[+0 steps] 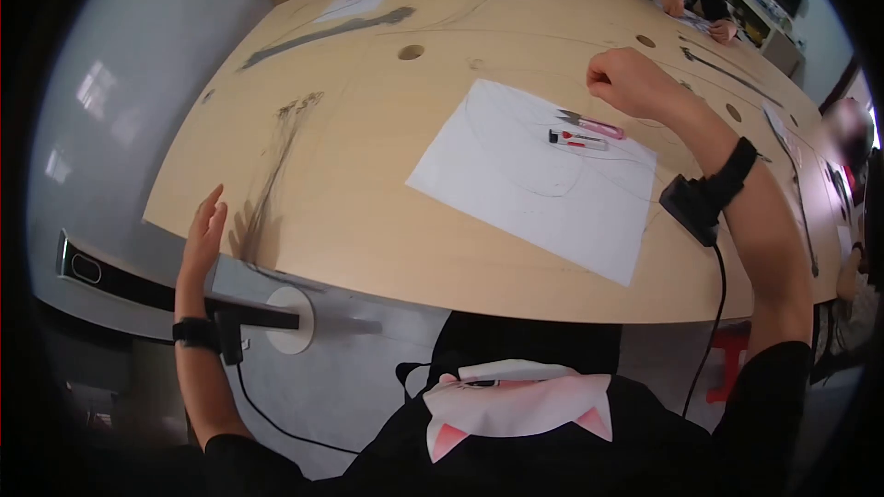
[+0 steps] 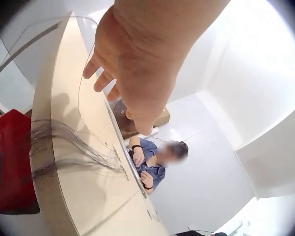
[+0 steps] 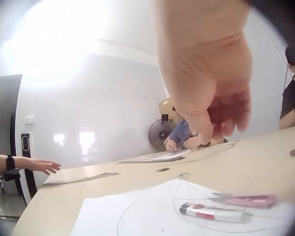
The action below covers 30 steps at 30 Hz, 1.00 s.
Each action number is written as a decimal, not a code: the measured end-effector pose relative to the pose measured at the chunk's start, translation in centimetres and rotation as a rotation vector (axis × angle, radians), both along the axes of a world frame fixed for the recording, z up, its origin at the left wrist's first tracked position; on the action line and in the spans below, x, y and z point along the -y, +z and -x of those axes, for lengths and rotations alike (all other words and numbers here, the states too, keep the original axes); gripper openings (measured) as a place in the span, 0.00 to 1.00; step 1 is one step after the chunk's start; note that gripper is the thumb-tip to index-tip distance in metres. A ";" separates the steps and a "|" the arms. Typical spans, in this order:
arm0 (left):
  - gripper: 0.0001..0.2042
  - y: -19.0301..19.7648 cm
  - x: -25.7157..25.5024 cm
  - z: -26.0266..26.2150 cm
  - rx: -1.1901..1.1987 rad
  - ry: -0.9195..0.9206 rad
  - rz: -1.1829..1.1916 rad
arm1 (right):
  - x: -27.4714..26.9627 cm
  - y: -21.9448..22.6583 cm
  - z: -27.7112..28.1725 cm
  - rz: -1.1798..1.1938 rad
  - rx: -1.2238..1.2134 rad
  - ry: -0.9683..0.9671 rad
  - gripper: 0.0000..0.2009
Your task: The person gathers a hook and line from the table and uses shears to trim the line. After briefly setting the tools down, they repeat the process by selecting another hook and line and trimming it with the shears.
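My left hand (image 1: 204, 235) is raised at the table's left edge, fingers extended, holding nothing visible; the left wrist view shows its palm and spread fingers (image 2: 103, 78). Near it, a bundle of thin dark strands (image 1: 276, 161) lies on the table. My right hand (image 1: 635, 83) hovers beyond the white paper's (image 1: 516, 156) upper right corner. Its fingers hang loosely curled in the right wrist view (image 3: 226, 115), with nothing visible in them. On the paper lie pink-handled snips (image 1: 605, 130) and a clear-and-red cutter (image 1: 580, 141), side by side. Thin dark lines cross the paper; strands or drawing, I cannot tell.
Across the wooden table (image 1: 368, 129), two people sit with papers (image 1: 357, 2). A grey-black strip of strands (image 1: 322, 37) lies at the far left, with a round hole (image 1: 411, 52) beside it. More long strands (image 1: 732, 74) lie at the right. A red stool (image 1: 729, 364) stands below.
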<state>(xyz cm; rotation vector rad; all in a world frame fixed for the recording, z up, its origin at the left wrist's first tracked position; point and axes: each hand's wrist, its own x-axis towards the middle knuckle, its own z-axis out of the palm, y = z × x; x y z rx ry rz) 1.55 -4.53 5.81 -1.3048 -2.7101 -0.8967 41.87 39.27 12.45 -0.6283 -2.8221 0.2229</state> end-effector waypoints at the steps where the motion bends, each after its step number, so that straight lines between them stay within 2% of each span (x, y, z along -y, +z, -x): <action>1: 0.19 -0.3 -0.6 0.1 -0.002 -0.028 -0.005 | -0.4 -0.1 0.6 -0.003 -0.047 0.008 0.05; 2: 0.19 -0.2 -0.3 0.3 -0.010 -0.032 -0.007 | -0.7 -0.1 1.1 -0.005 -0.047 0.031 0.05; 4: 0.18 -0.9 -1.0 1.1 0.117 -0.017 0.024 | -1.1 -0.9 2.6 0.027 0.015 -0.039 0.05; 6: 0.17 -1.8 -2.5 1.2 -0.036 -0.039 0.113 | -0.7 -1.4 4.1 0.080 0.012 -0.002 0.06; 9: 0.16 -2.2 -4.1 1.1 -0.083 -0.055 0.127 | 0.6 -1.4 5.8 0.152 0.040 0.048 0.06; 11: 0.16 -2.2 -4.8 1.5 -0.284 -0.151 0.239 | 1.4 -0.8 7.2 0.152 0.101 0.119 0.07; 15: 0.15 -1.5 -6.5 2.0 -0.208 -0.038 0.352 | 2.8 0.0 9.1 0.130 0.127 0.215 0.07; 18: 0.16 -1.1 -7.3 3.0 -0.162 -0.037 0.394 | 3.6 0.2 9.6 0.164 0.181 0.187 0.08; 22: 0.17 -2.6 -7.3 5.3 -0.202 -0.041 0.357 | 2.7 -0.1 8.7 0.180 0.217 0.194 0.09; 28: 0.20 -3.2 -6.6 6.2 -0.133 -0.046 0.372 | 2.5 -0.1 7.7 0.196 0.305 0.137 0.09; 30: 0.22 -2.0 -7.0 5.1 -0.046 0.003 0.449 | 2.8 -0.2 8.1 0.209 0.328 0.132 0.09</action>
